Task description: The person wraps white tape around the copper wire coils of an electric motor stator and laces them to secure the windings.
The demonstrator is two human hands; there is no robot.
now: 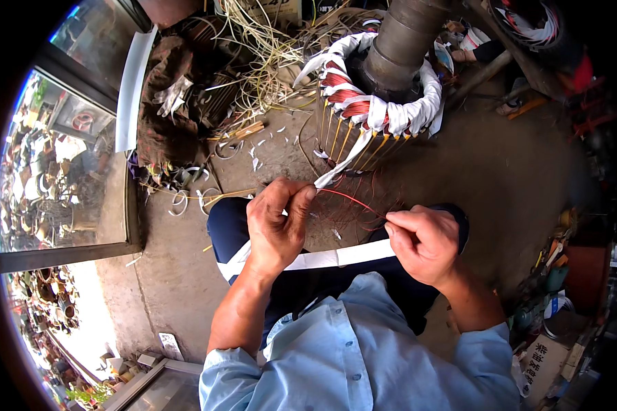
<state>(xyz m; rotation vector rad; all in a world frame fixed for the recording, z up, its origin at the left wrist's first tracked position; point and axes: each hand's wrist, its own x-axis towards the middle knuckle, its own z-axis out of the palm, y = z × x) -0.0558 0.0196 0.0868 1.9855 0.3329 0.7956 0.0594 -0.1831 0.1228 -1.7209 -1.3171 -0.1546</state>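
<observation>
From where I stand, the person sits low, close to a copper-wound ring (419, 109) that stands just beyond the knees, a dark column (406, 44) rising through its middle; the nearness likely lets both hands reach it without stretching. The left hand (277, 220) has its grip clamped, thumb against finger, on the end of a white tape (344, 163) that slants down from the ring's near side, probably to keep it from slackening. A red wire (353, 198) bows from those same fingertips to the right hand, (425, 244) whose grip is pinched on its other end, apparently to keep the wire clear of the tape. A white strip (363, 254) lies across the lap, perhaps kept there to stay off the littered floor (178, 281). As for containers, a cardboard box (543, 370) sits at the near right, its contents beyond what I can tell, and a teal container (556, 279) stands farther along among jumbled odds and ends, its inside hidden from me too.
</observation>
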